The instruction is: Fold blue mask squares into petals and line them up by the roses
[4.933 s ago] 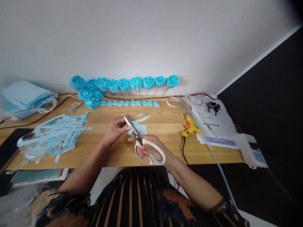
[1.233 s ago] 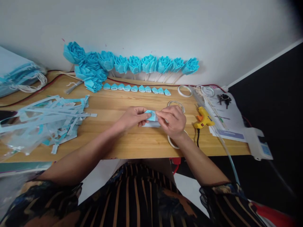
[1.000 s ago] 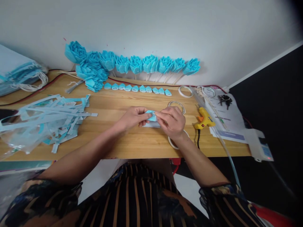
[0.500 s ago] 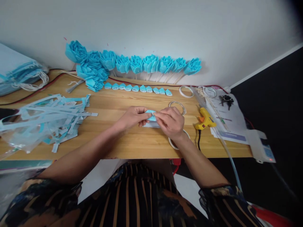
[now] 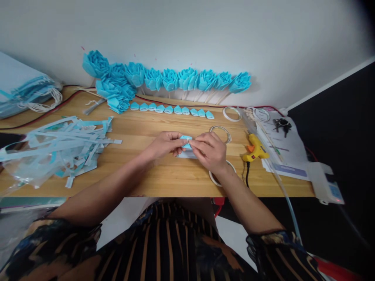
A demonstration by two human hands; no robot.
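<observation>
Between my hands, above the middle of the wooden table, is a small folded blue piece of fabric-like sheet (image 5: 185, 137). My left hand (image 5: 167, 145) pinches its left side between thumb and fingers. My right hand (image 5: 211, 150) is closed at its right side, thumb and index fingertip meeting on it near a small pale spot. Beneath the hands lies a pale flat sheet (image 5: 186, 153), partly covered by them. Beyond, a row of several folded blue petals (image 5: 168, 110) lies on the table. Tape rolls (image 5: 230, 136) sit beside and partly behind my right hand.
Blue flowers on sticks (image 5: 187, 79) lean along the wall. On the left is a heap of blue and white strips (image 5: 79, 144). A yellow glue gun (image 5: 255, 148), papers (image 5: 293, 144) and keys (image 5: 282, 125) lie on the right. A cable runs along the back.
My right fingertips have shifted slightly left over the blue piece. The view has moved a little; the rest of the table looks the same.
</observation>
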